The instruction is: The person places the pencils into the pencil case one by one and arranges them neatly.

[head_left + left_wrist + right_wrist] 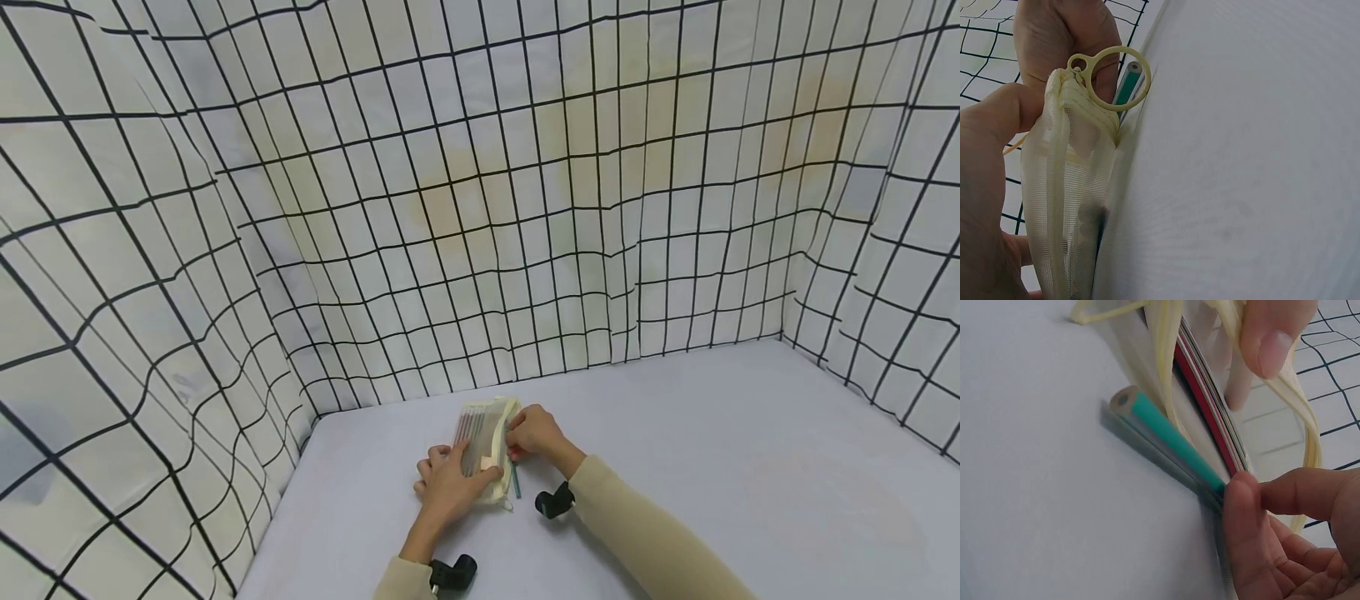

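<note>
A cream mesh zip pouch (486, 414) lies on the white table, with several long thin items showing through its mesh. My left hand (447, 486) grips the pouch, its thumb at the zip edge. In the right wrist view, that thumb (1275, 350) presses the yellowish zip edge. My right hand (536, 432) pinches a green pencil (1169, 431) between thumb and fingers beside the pouch's opening. The pencil's flat end points towards the right wrist camera. Red, white and dark striped lengths (1200, 394) show within the opening. A cream ring pull (1121, 49) hangs from the zip.
The white tabletop (712, 450) stretches to the right of the hands. Behind and at both sides stand white cloth walls with a black grid (525, 208). A black wrist camera (453, 573) sits on the left wrist, another (555, 500) on the right.
</note>
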The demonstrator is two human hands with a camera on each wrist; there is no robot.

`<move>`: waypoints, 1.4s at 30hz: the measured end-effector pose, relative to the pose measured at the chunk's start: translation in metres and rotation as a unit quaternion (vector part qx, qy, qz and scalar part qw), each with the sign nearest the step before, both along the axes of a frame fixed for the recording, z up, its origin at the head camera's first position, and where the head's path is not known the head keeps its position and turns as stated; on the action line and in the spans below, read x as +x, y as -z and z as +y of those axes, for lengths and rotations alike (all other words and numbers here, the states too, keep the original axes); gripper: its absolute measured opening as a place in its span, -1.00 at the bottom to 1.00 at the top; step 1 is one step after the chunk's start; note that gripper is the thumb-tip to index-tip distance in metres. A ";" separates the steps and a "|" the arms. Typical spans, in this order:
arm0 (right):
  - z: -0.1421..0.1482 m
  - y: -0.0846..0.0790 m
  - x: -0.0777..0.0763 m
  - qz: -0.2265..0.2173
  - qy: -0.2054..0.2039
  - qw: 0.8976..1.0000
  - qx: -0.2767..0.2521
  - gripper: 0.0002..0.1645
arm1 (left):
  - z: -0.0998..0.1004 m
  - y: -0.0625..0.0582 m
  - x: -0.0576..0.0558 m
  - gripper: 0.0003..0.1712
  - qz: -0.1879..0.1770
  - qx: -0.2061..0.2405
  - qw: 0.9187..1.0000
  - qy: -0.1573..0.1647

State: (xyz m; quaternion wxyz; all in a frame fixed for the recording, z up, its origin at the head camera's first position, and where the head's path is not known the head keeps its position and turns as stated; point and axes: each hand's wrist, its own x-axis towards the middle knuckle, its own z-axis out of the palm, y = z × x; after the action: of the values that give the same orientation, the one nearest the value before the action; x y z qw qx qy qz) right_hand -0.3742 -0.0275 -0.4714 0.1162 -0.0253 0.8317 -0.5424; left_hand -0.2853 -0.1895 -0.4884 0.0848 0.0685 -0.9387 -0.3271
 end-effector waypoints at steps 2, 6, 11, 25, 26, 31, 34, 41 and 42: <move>0.001 0.000 0.001 0.011 -0.002 1.000 0.025 -0.87 | 0.000 0.000 0.000 0.03 -0.001 0.001 1.000 0.000; 0.003 -0.001 0.003 0.046 -0.013 0.993 0.110 -0.82 | 0.001 -0.001 0.001 0.04 -0.002 0.001 1.000 0.000; 0.001 -0.003 0.007 0.096 -0.033 0.978 0.181 -0.67 | 0.000 -0.002 0.001 0.04 0.000 0.000 1.000 0.002; -0.006 -0.007 0.007 0.073 -0.014 0.974 0.212 -0.82 | -0.001 -0.001 0.001 0.04 -0.003 -0.003 1.000 0.000; -0.006 -0.008 0.007 0.074 -0.013 0.973 0.217 -0.82 | -0.001 -0.001 0.001 0.04 -0.002 -0.002 1.000 0.000; -0.009 -0.009 0.008 0.087 -0.021 0.968 0.233 -0.78 | -0.001 -0.002 0.002 0.03 -0.001 -0.001 1.000 0.001; -0.009 -0.009 0.008 0.088 -0.022 0.970 0.227 -0.77 | -0.001 -0.002 0.002 0.03 -0.001 -0.001 1.000 0.001; -0.004 -0.003 0.004 0.041 -0.001 0.991 0.130 -0.87 | -0.001 0.000 0.001 0.04 -0.001 0.000 1.000 0.001; -0.003 -0.002 0.004 0.027 0.000 0.994 0.106 -0.89 | -0.001 0.000 0.001 0.04 -0.001 0.000 1.000 0.000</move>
State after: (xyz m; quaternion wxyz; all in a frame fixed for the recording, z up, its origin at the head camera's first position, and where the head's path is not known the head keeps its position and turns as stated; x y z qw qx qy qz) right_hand -0.3704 -0.0309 -0.4691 0.0955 -0.0275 0.8872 -0.4506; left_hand -0.2847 -0.1903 -0.4889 0.0838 0.0687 -0.9387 -0.3274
